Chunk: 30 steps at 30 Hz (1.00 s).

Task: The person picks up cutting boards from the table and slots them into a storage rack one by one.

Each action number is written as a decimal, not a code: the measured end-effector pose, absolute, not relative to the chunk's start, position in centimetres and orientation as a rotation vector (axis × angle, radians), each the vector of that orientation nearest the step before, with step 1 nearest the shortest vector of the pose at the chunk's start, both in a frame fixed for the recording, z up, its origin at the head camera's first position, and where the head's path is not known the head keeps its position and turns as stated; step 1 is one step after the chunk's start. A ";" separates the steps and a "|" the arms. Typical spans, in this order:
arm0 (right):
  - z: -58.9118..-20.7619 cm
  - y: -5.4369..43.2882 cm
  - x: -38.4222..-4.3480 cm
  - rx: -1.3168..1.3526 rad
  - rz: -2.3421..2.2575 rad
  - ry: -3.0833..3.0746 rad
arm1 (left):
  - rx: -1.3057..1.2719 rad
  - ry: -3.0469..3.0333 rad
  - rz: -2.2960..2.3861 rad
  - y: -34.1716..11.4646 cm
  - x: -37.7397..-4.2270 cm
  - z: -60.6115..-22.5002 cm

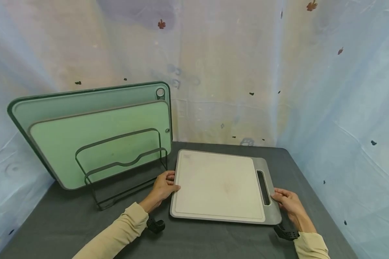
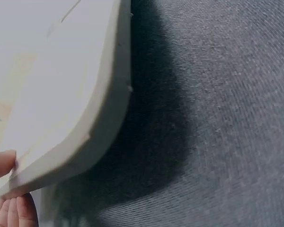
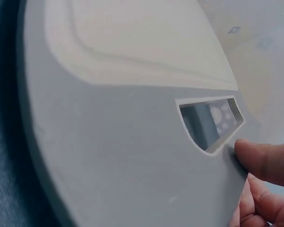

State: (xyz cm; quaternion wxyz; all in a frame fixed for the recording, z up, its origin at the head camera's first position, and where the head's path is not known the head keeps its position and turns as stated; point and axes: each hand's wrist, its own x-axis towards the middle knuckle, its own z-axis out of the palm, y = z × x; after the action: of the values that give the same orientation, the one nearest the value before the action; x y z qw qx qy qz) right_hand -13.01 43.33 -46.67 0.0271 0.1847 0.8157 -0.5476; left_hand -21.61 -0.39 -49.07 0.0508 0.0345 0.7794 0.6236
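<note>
A cream cutting board (image 1: 218, 185) with a grey border and a slotted grey handle end is held level, close over the dark table. My left hand (image 1: 163, 187) pinches its left edge, thumb on top and fingers beneath. On the opposite side, my right hand (image 1: 288, 201) grips the handle end beside the slot. The left wrist view shows the board's rounded corner (image 2: 94, 123) with a shadow on the cloth below. In the right wrist view the thumb (image 3: 270, 161) lies on top near the handle slot (image 3: 210, 125), the other fingers curled under the edge.
At the left, a dark wire rack (image 1: 116, 165) holds a light green cutting board (image 1: 100, 133) and a larger green board (image 1: 84, 99) behind it, both upright. Dark cloth covers the table (image 1: 188, 237). Patterned curtains (image 1: 220, 72) hang behind and at both sides.
</note>
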 end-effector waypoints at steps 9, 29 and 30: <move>-45.6 43.1 -13.3 0.545 -1.648 2.541 | 0.032 2.270 1.990 -1.0 -21.9 -48.1; -43.3 43.1 -13.6 0.360 -1.940 2.496 | 0.084 2.242 2.129 -1.8 -21.4 -45.2; -43.3 43.1 -13.6 0.359 -1.929 2.516 | 0.083 2.240 2.132 -1.8 -21.3 -44.9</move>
State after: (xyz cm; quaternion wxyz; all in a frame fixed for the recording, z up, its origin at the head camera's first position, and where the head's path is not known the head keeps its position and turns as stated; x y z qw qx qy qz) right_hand -13.63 43.12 -43.26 -0.0245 0.1124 0.7883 -0.6044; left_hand -21.34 -1.83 -44.94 0.0239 0.0269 0.7240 0.6889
